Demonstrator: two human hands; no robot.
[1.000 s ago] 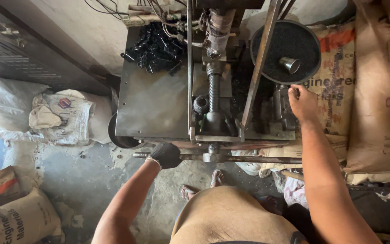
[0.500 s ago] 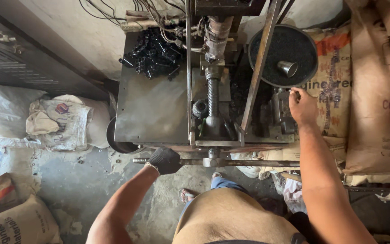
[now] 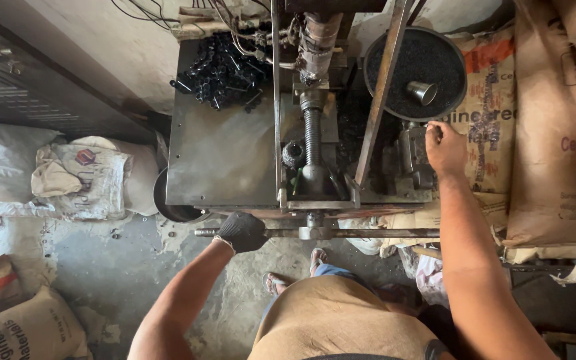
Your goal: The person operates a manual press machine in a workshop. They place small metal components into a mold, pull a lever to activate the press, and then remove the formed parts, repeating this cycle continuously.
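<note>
My left hand point(image 3: 242, 231), in a black glove, grips the horizontal metal bar point(image 3: 368, 233) at the front of a hand-worked press machine point(image 3: 315, 140). My bare right hand point(image 3: 444, 147) rests, fingers curled, on the machine's right side just below a round pan of black granules point(image 3: 413, 63) with a small metal cup point(image 3: 423, 91) in it. A vertical screw shaft point(image 3: 312, 133) runs down the machine's middle. A heap of black moulded parts point(image 3: 221, 70) lies at the back of the grey metal table top point(image 3: 221, 153).
Filled sacks point(image 3: 555, 133) stand stacked at the right, white bags point(image 3: 68, 173) at the left and brown sacks point(image 3: 15, 320) at the lower left. A dark round bucket point(image 3: 171, 210) sits under the table's left edge. My sandalled feet point(image 3: 281, 283) stand on a concrete floor.
My view has shifted slightly downward. My right hand has stayed by the pan's rim. My gloved left hand still holds the bar, moved a little lower in view.
</note>
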